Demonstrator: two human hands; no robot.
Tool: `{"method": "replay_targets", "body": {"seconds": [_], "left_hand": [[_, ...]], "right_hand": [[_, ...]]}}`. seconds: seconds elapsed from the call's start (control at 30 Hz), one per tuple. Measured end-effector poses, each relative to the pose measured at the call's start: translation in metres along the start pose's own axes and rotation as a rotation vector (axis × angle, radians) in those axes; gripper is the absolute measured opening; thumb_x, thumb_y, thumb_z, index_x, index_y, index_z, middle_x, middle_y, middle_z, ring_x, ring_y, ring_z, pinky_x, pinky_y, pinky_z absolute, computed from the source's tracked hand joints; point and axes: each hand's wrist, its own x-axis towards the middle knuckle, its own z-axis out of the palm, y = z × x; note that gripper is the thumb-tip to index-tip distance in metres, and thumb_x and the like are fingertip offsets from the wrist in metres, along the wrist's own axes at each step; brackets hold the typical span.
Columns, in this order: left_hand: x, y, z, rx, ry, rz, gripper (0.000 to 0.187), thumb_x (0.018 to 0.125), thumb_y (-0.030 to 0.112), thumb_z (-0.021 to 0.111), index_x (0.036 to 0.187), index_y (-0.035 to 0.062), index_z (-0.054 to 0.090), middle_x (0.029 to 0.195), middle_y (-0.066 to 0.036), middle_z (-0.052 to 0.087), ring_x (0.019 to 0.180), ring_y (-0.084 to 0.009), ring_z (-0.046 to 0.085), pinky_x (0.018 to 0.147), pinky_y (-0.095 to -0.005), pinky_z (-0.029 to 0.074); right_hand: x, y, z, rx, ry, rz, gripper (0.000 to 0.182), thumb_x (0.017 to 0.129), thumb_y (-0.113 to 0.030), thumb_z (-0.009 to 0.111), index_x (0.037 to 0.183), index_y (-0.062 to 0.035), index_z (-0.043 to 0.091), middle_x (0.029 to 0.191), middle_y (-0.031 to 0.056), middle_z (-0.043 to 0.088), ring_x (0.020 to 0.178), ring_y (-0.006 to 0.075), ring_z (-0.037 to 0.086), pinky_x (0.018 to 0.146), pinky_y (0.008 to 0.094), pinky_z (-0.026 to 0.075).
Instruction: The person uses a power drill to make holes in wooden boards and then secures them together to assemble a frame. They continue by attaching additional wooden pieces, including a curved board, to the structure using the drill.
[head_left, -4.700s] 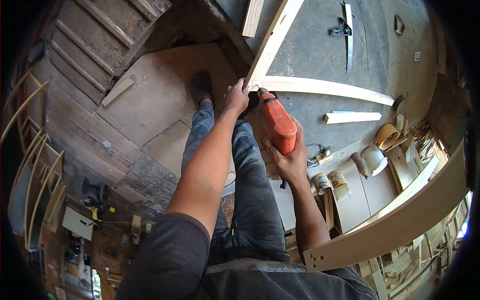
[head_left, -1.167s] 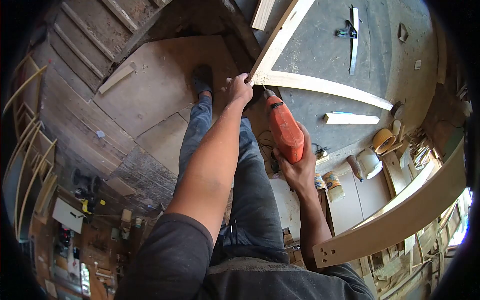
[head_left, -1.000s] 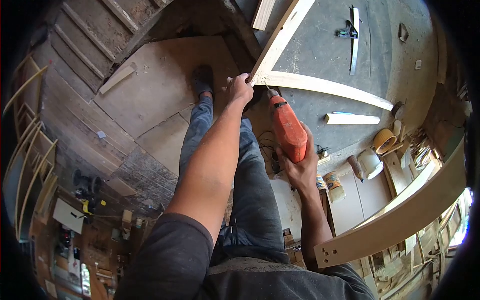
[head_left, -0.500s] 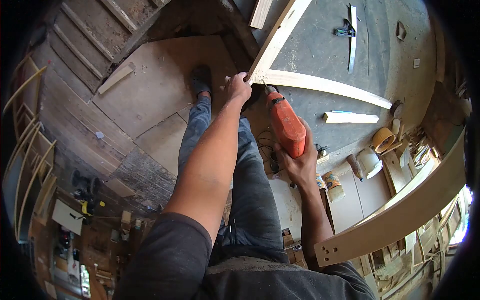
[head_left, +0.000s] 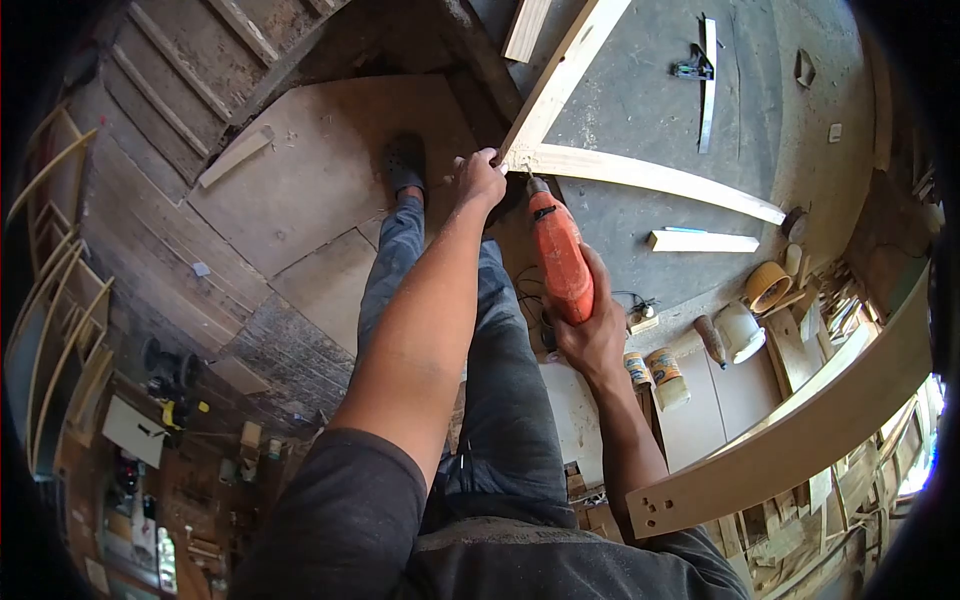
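My right hand (head_left: pixel 590 335) is wrapped round the rear grip of an orange power drill (head_left: pixel 562 255). The bit points away from me and meets the near end of a curved wooden piece (head_left: pixel 650 172), where pale shavings lie. A straight wooden board (head_left: pixel 570 75) joins that piece at a corner. With closed fingers, my left hand (head_left: pixel 480 180) grips the corner end of this board, just left of the drill bit. My left fingertips are partly hidden behind the wood.
On the dark worktop (head_left: pixel 640 110) lie a combination square (head_left: pixel 708 75) and a short wood strip (head_left: pixel 705 242). An orange-brown tape roll (head_left: pixel 768 286), a white container (head_left: pixel 740 330) and tins (head_left: pixel 665 370) stand at the right. A large curved board (head_left: pixel 790 440) juts in near my right arm.
The drill has swung slightly left and now stands more upright in view, with my right hand shifted left and down. My left hand stays on the board's corner.
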Motion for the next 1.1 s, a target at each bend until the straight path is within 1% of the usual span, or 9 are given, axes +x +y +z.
{"method": "replay_targets", "body": {"seconds": [0.1,0.3,0.37,0.43,0.5,0.8,0.87,1.0,1.1], "left_hand": [[0.006,-0.005,0.006,-0.02,-0.009,0.029,0.043,0.093,0.039,0.062,0.133,0.0264,0.059,0.135,-0.009,0.058,0.133,-0.0264,0.046,0.111,-0.049,0.031],[0.006,-0.004,0.009,0.003,0.027,0.011,0.042,0.092,0.037,0.062,0.133,0.0254,0.059,0.134,-0.008,0.06,0.133,-0.0264,0.046,0.111,-0.05,0.031],[0.004,-0.006,0.014,-0.116,0.105,0.056,0.036,0.089,0.023,0.066,0.125,0.0182,0.065,0.124,-0.011,0.066,0.128,-0.0336,0.048,0.114,-0.0626,0.022],[0.007,-0.006,0.015,-0.113,0.094,0.06,0.036,0.089,0.024,0.067,0.125,0.0181,0.065,0.124,-0.011,0.066,0.128,-0.0334,0.048,0.114,-0.0621,0.022],[0.009,-0.008,0.017,-0.11,0.084,0.062,0.037,0.09,0.024,0.067,0.126,0.0181,0.065,0.125,-0.011,0.066,0.128,-0.0332,0.047,0.115,-0.0616,0.021],[0.005,-0.003,0.013,-0.092,0.088,0.043,0.037,0.09,0.024,0.066,0.127,0.0203,0.064,0.126,-0.01,0.066,0.128,-0.0312,0.048,0.114,-0.06,0.025],[0.008,-0.004,0.013,0.033,0.031,0.018,0.042,0.093,0.035,0.062,0.133,0.025,0.059,0.133,-0.007,0.061,0.133,-0.0273,0.046,0.11,-0.0513,0.033],[0.009,-0.003,0.017,0.032,0.072,0.038,0.04,0.093,0.033,0.062,0.132,0.0244,0.06,0.132,-0.007,0.062,0.131,-0.0278,0.047,0.108,-0.0509,0.034],[0.009,-0.006,0.02,-0.084,0.117,0.045,0.035,0.09,0.022,0.066,0.125,0.0199,0.065,0.125,-0.011,0.066,0.125,-0.032,0.05,0.113,-0.0585,0.027]], "right_hand": [[0.006,-0.003,-0.006,0.0,-0.01,0.006,0.073,0.082,-0.018,0.075,0.144,-0.0153,0.038,0.116,0.022,0.067,0.105,0.0415,0.067,0.086,0.0443,0.055],[0.017,0.003,-0.006,-0.065,-0.059,0.045,0.072,0.08,-0.019,0.075,0.143,-0.0154,0.04,0.115,0.0217,0.068,0.103,0.0416,0.067,0.087,0.044,0.055],[0.02,-0.001,-0.008,-0.091,-0.087,0.085,0.072,0.08,-0.019,0.075,0.143,-0.0155,0.04,0.115,0.0215,0.068,0.103,0.0415,0.067,0.087,0.0439,0.055],[0.023,0.0,-0.009,-0.117,-0.112,0.121,0.071,0.08,-0.018,0.074,0.143,-0.0157,0.04,0.115,0.0214,0.068,0.102,0.0414,0.068,0.087,0.0439,0.054],[0.024,0.007,-0.008,-0.073,-0.025,-0.049,0.077,0.079,-0.024,0.077,0.145,-0.0195,0.036,0.101,0.0256,0.068,0.089,0.0481,0.065,0.075,0.0515,0.054],[0.026,0.005,-0.012,-0.122,-0.066,0.009,0.077,0.079,-0.026,0.077,0.144,-0.0209,0.037,0.098,0.0252,0.069,0.09,0.047,0.065,0.076,0.0514,0.053],[0.028,0.002,-0.015,-0.132,-0.084,0.026,0.076,0.079,-0.026,0.077,0.144,-0.0213,0.038,0.097,0.0249,0.069,0.09,0.0468,0.066,0.076,0.0516,0.053],[0.029,0.005,-0.02,-0.163,-0.12,0.014,0.076,0.078,-0.025,0.077,0.143,-0.0213,0.038,0.095,0.0243,0.069,0.087,0.0465,0.066,0.075,0.0518,0.052],[0.032,0.004,-0.022,-0.163,-0.13,0.003,0.076,0.078,-0.023,0.076,0.143,-0.021,0.039,0.093,0.0243,0.069,0.086,0.0463,0.066,0.075,0.0518,0.052]]}}
